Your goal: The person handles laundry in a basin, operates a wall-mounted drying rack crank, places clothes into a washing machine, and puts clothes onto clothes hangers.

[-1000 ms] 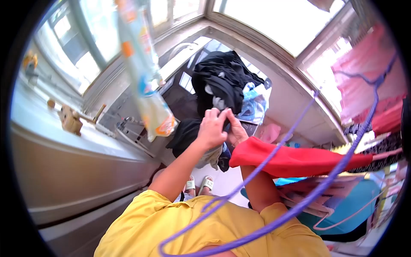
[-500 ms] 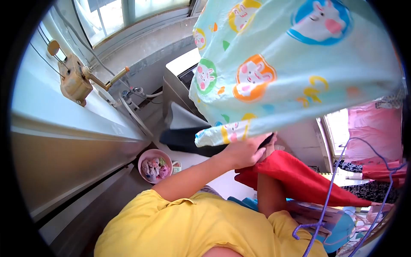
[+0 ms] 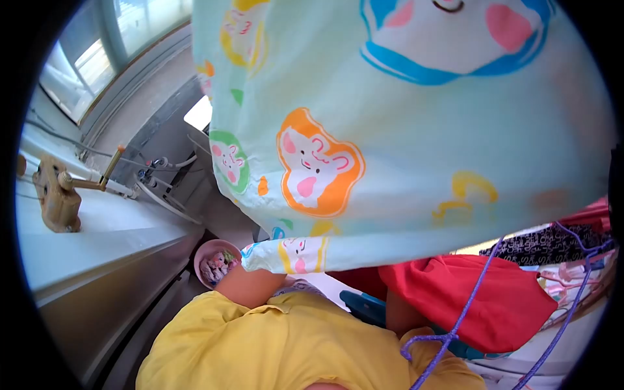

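The red cloth [image 3: 481, 299] is in the lower right of the frame, lying over my left arm [image 3: 403, 315] and hanging down in loose folds. I judge it is light and soft, not fragile, maybe a little slippery; a good place to take it is the upper edge, with a full grip, because one small pinch would let it fold on itself.

Above it, the printed cloth [image 3: 390, 182] hangs wide from the top to the middle. It looks thin and easily pushed aside. My right arm [image 3: 250, 287] goes up behind its lower edge. This cloth hides my left hand and my right hand, so I cannot tell how open they are or what they hold.

The purple hanger [image 3: 450, 337] crosses in front of the red cloth. At lower left, the pink basin [image 3: 199, 266] contains small clothes [image 3: 218, 265].
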Action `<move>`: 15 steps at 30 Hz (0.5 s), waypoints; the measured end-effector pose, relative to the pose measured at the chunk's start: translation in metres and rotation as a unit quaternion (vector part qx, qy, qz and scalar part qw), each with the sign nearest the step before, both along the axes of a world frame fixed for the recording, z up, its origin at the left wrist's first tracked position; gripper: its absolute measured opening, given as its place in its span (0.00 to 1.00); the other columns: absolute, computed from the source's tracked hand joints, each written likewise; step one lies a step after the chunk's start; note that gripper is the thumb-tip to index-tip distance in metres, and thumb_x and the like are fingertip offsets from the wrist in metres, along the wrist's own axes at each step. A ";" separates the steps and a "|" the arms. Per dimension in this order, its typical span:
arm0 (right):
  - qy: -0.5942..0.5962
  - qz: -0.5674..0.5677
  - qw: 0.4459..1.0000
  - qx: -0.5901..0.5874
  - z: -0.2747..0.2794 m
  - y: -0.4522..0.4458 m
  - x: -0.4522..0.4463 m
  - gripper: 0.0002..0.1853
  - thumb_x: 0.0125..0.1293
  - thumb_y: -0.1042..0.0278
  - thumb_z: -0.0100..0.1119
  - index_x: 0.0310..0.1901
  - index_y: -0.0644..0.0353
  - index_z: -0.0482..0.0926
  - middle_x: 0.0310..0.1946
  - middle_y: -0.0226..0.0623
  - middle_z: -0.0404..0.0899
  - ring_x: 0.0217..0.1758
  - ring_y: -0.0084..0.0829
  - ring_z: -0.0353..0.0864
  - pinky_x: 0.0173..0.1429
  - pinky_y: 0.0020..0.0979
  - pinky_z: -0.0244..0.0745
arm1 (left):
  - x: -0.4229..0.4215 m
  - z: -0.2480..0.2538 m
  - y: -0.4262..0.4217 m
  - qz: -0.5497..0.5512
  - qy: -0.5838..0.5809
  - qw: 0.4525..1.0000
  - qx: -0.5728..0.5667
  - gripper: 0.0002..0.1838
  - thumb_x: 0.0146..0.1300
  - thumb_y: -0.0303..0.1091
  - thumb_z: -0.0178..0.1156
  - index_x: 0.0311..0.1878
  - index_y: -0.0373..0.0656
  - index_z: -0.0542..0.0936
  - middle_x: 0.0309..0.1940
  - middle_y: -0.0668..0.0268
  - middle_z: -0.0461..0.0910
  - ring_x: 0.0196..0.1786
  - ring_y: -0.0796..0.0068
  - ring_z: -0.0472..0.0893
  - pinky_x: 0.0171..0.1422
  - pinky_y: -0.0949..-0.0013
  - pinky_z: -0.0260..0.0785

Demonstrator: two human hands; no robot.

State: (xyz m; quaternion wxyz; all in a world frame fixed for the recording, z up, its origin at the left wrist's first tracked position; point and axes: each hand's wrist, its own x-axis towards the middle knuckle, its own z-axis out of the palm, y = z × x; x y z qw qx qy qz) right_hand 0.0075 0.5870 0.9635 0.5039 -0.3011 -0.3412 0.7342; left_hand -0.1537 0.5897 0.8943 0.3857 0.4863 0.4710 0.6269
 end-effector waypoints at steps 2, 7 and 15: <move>-0.004 -0.015 1.000 -0.003 0.003 -0.001 0.013 0.23 0.54 0.50 0.58 0.45 0.59 0.77 0.40 0.33 0.80 0.41 0.29 0.77 0.51 0.29 0.71 | 0.022 0.020 0.005 0.069 0.011 0.992 0.104 0.06 0.64 0.30 0.52 0.39 0.38 0.71 0.30 0.66 0.71 0.35 0.78 0.71 0.42 0.74 0.63; -0.002 -0.051 0.999 -0.003 0.012 0.005 0.034 0.23 0.54 0.50 0.58 0.45 0.59 0.77 0.40 0.33 0.80 0.41 0.29 0.77 0.51 0.29 0.71 | 0.029 0.011 0.015 -0.155 -0.034 0.987 0.004 0.10 0.61 0.33 0.54 0.37 0.35 0.73 0.31 0.58 0.75 0.37 0.68 0.75 0.45 0.68 0.66; 0.007 -0.047 0.999 -0.011 0.017 0.029 0.051 0.23 0.54 0.49 0.58 0.45 0.60 0.77 0.40 0.33 0.80 0.41 0.29 0.77 0.51 0.29 0.71 | 0.061 -0.091 0.054 0.160 0.477 0.864 0.026 0.16 0.48 0.30 0.61 0.43 0.47 0.79 0.40 0.64 0.74 0.47 0.61 0.73 0.50 0.58 0.62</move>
